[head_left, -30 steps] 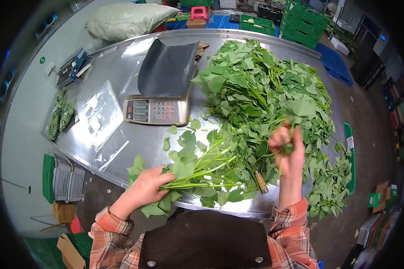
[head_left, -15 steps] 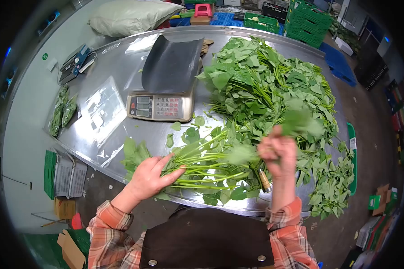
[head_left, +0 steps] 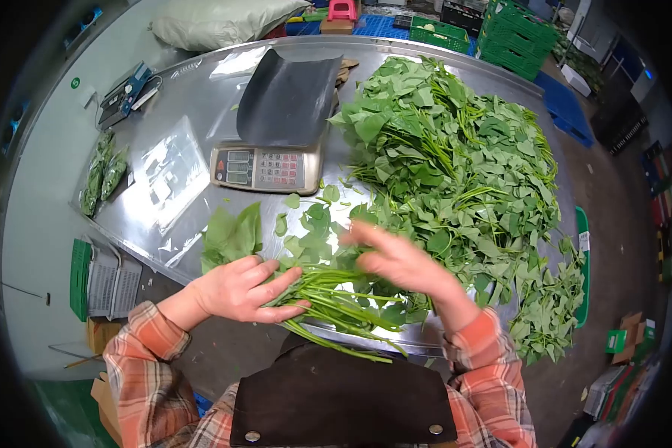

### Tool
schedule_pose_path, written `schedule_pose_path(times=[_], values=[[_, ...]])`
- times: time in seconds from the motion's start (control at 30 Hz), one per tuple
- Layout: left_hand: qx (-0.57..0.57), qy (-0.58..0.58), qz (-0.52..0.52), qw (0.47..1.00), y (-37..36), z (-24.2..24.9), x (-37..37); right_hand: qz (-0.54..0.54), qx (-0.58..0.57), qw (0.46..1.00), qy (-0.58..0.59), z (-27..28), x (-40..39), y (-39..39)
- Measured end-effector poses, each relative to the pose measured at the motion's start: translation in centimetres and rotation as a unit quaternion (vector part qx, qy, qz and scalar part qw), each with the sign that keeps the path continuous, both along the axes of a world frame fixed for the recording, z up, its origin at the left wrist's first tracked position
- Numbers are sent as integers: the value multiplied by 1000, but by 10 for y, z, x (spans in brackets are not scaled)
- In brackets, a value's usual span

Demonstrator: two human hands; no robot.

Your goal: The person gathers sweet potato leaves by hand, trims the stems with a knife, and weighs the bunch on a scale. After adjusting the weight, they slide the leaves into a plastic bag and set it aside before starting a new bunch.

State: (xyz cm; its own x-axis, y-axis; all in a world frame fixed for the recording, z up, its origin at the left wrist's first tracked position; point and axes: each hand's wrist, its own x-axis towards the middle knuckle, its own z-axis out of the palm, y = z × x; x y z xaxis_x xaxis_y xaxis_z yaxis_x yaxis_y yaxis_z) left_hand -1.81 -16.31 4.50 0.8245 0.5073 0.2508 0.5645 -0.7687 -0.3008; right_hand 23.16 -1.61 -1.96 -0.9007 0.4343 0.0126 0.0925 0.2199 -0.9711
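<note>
My left hand [head_left: 248,290] is wrapped round a bunch of leafy green stems [head_left: 336,299] near the table's front edge. The leaves [head_left: 235,233] stick out to the left of that hand; the bare stems point right, some over the edge. Above the stem ends, my right hand [head_left: 399,261] has its fingers stretched out to the left, with the tips blurred. Nothing shows in its grasp. Loose leaves [head_left: 317,218] lie just beyond the bunch. A large heap of the same greens [head_left: 455,157] covers the right side of the table.
A digital scale [head_left: 269,168] with a dark curved pan [head_left: 287,101] stands beyond my left hand. Clear plastic bags [head_left: 175,179] and bagged greens [head_left: 101,175] lie to the left on the metal table [head_left: 201,82]. Green crates [head_left: 515,37] are stacked behind.
My right hand has moved left and down from the heap, and the greens it held are gone from it. My left hand has gathered the stems into a tighter bunch. The wooden-looking handle is out of sight.
</note>
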Motion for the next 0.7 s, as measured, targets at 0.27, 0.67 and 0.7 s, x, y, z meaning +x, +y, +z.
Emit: schedule_pose_path(times=[0.27, 0.67, 0.7], values=[[-54, 21, -73, 996, 0, -10, -42, 280, -412, 867, 5, -50, -27, -89], [121, -262, 206, 935, -26, -33, -107, -185, -232, 935, -194, -112, -82, -31], [45, -293, 223, 928, -32, -40, -104, -180, -419, 879, -141, -103, -84, -30]])
